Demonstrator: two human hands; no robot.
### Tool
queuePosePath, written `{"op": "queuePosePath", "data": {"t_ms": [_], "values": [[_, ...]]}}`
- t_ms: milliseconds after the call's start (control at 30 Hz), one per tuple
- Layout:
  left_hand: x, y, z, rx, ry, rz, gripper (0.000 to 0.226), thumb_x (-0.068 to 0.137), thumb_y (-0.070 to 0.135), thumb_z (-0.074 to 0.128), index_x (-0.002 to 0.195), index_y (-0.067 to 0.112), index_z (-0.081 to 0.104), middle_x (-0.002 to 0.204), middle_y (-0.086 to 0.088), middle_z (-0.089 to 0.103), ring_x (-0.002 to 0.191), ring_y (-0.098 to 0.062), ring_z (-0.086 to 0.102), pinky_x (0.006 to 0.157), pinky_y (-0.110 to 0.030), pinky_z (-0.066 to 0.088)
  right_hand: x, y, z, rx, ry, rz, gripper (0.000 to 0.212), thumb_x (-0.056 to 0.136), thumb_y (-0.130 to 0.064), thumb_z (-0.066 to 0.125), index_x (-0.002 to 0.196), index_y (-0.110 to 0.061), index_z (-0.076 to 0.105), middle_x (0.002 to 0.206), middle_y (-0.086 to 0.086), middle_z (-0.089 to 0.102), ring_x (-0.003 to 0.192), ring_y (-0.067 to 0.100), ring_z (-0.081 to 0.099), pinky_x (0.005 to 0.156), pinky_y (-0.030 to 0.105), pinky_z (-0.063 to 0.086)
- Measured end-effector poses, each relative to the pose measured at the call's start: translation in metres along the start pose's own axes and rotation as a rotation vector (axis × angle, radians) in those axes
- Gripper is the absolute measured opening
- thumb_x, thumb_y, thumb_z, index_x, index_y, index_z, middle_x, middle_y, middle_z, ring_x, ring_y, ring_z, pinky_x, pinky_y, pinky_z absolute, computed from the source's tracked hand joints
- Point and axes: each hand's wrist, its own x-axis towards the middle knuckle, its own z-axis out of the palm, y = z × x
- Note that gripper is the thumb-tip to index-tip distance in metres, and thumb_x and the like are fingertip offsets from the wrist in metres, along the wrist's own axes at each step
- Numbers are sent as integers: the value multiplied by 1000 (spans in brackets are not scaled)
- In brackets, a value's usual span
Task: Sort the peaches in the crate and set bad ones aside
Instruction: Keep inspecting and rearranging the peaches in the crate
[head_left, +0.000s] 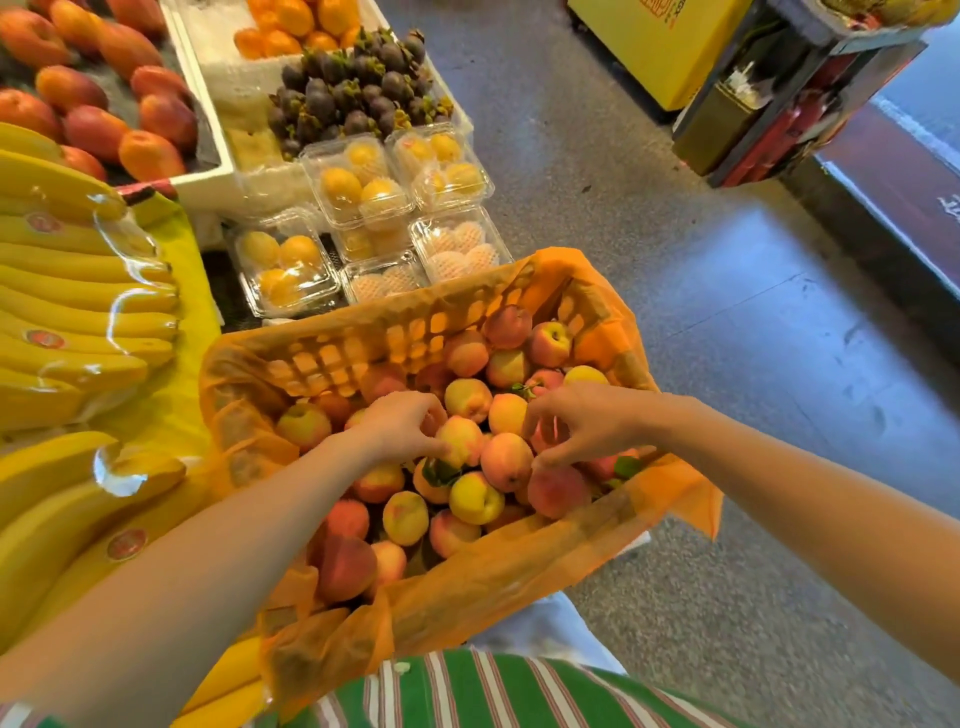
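Where heaped in orange-lined crate (363, 332): round pink-yellow peaches (506, 460), likely bruisable; gripped singly by left hand (400, 423), right hand (587, 423); cup whole

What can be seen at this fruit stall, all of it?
peaches: many, red and yellow, in the crate
crate: one, orange, lined with orange mesh, centre
bananas: several bunches, yellow, left
mangoes: many, red-orange, top left
mangosteens: a heap, dark purple, top centre
oranges: several, orange, behind the mangosteens
clear boxes: six or so, yellow or pale fruit inside, beyond the crate
left hand: one, in the crate, gripping a peach
right hand: one, in the crate, gripping a peach
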Motion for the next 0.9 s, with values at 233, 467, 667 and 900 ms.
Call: {"op": "queuePosePath", "data": {"t_ms": [233,467,667,900], "values": [[-67,-35,-54,-304,482,51,12,87,31,65,95,24,70,92,11,69,86,-5,63,74,-28,49,55,-60,-17,194,23,-187,28,89,-37,66,111,-21,62,109,-2,65,97,13,62,79,26,52],[-122,-84,-37,68,749,-12,26,73,45,55,84,29,72,92,1,67,97,-24,60,81,-43,47,116,-118,47,85,-287,-221,50,89,-30,67,134,-15,48,132,4,54,113,18,55,92,28,46],[-126,-88,-13,63,642,-17,25,74,37,57,92,27,71,117,-3,62,128,-30,42,98,-51,37,127,-150,106,-21,-272,-188,83,82,-46,70,144,-7,30,132,10,54,116,29,54,82,28,42],[-123,-90,-11,99,680,-5,17,79,32,65,95,28,71,117,3,62,130,-26,37,100,-46,28,121,-142,93,126,-230,-184,62,87,-39,67,133,-4,44,121,9,55,101,23,53,77,30,40]]}}
